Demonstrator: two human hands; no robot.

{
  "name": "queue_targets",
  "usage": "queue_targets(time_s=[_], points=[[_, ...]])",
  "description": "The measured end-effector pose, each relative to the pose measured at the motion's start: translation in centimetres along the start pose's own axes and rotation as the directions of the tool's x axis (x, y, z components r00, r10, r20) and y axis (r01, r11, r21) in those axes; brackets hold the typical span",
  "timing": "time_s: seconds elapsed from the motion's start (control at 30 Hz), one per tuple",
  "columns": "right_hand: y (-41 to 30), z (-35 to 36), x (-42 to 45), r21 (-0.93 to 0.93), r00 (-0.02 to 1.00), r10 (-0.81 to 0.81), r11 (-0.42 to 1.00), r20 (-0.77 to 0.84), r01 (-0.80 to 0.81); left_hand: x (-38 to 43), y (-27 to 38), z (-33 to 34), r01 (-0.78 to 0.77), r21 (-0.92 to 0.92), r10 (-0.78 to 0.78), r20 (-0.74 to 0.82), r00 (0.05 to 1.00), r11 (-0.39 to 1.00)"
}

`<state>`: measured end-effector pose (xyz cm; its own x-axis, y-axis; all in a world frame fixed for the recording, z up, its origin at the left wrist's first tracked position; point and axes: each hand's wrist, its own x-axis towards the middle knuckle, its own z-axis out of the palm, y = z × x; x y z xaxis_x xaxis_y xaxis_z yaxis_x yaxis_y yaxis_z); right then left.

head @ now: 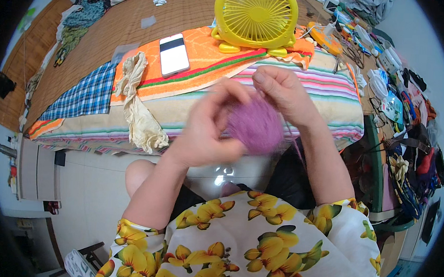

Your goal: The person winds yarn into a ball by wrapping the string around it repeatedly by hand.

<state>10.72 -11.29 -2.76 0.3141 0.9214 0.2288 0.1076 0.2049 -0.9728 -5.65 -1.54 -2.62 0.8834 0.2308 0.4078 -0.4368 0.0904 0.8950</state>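
Observation:
A fuzzy purple ball of yarn point(256, 125), blurred by motion, is in front of me between my two hands. My left hand point(215, 127) curls around its left side, thumb below and fingers above. At the ball's upper right, my right hand point(281, 92) has its thumb and forefinger pinched together, with purple yarn by the fingertips. A loose purple strand point(298, 150) hangs below my right hand towards my lap. Both hands are over the near edge of a bed with a striped cover point(322, 91).
A yellow fan point(256, 16) and a white phone point(174, 56) stand and lie on an orange towel point(208, 47). A knotted cream cloth point(140, 115) lies left of my hands. Scissors point(354, 57), glasses point(376, 109) and mixed items crowd the table at right.

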Motion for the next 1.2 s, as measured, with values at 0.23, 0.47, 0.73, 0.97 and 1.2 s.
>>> queue_targets(time_s=[0.23,0.47,0.73,0.97,1.2], points=[[1.9,5.0,-2.9,-0.213,0.995,0.058,0.976,0.077,-0.040,1.6,-1.6,-3.4,-0.095,0.041,0.101,-0.575,0.812,0.995],[-3.5,2.1,-1.1,-0.082,0.999,0.047,0.996,0.007,-0.047,0.5,-1.7,-2.4,-0.047,0.713,0.074,-0.007,0.997,0.700],[2.7,2.6,-0.8,-0.081,0.998,0.046,0.996,-0.030,-0.048,0.5,0.1,-2.0,-0.125,0.048,0.131,-0.166,0.977,0.991],[-0.4,4.9,-3.1,-0.306,0.984,0.084,0.951,0.158,-0.032,1.0,-2.1,-4.3,-0.002,0.453,0.231,-0.451,0.862,0.891],[-4.1,0.8,0.3,-0.034,0.999,-0.032,0.999,-0.038,0.031,-0.2,-0.5,-1.2,-0.054,0.602,-0.047,0.150,0.988,0.797]])
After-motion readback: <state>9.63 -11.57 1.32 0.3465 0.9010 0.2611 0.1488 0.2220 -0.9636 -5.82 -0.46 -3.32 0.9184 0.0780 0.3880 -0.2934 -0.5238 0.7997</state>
